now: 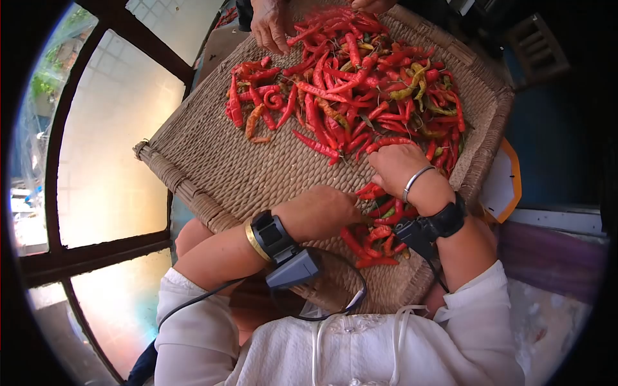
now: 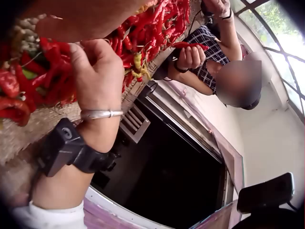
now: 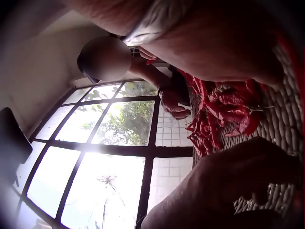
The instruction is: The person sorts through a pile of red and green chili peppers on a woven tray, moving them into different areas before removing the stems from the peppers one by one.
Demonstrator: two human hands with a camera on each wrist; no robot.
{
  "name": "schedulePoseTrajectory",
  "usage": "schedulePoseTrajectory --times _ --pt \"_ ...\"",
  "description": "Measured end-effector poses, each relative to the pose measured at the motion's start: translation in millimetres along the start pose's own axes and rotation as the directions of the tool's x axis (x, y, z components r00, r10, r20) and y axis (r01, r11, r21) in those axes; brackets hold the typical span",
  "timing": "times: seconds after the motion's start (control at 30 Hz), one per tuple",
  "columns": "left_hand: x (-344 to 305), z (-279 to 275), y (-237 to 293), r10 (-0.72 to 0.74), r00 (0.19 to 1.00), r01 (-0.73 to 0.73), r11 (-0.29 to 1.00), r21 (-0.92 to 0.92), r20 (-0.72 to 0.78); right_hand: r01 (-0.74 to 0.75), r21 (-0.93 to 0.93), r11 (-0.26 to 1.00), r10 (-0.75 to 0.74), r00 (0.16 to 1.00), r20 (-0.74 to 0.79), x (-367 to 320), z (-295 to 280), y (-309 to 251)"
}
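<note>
on the woven tray [image 1: 212,167], the left hand [image 1: 322,209] is just beside the small group of red peppers [image 1: 376,241], which lies on the near side of the 2 hands, but i cannot tell if its hidden fingers are apart or clamped on anything. the right hand [image 1: 402,168] bends at the near edge of the large pepper pile [image 1: 347,83], its thumb and forefinger close together, though whether they pinch a pepper i cannot tell. across the tray, another person's hand [image 2: 191,57] grips 1 red pepper [image 2: 183,45].
</note>
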State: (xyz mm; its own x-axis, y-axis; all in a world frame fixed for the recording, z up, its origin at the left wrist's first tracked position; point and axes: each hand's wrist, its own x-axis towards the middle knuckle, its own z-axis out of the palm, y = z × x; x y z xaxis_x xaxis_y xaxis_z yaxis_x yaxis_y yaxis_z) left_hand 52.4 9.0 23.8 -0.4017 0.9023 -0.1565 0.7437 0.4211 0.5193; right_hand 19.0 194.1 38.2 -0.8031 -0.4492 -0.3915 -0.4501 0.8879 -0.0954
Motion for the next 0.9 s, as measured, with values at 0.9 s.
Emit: schedulePoseTrajectory --times 0.9 --pt "0 -48 -33 -0.337 0.808 0.126 0.9 -0.417 -0.483 0.14 0.204 0.969 -0.137 0.99 -0.03 3 -13 7"
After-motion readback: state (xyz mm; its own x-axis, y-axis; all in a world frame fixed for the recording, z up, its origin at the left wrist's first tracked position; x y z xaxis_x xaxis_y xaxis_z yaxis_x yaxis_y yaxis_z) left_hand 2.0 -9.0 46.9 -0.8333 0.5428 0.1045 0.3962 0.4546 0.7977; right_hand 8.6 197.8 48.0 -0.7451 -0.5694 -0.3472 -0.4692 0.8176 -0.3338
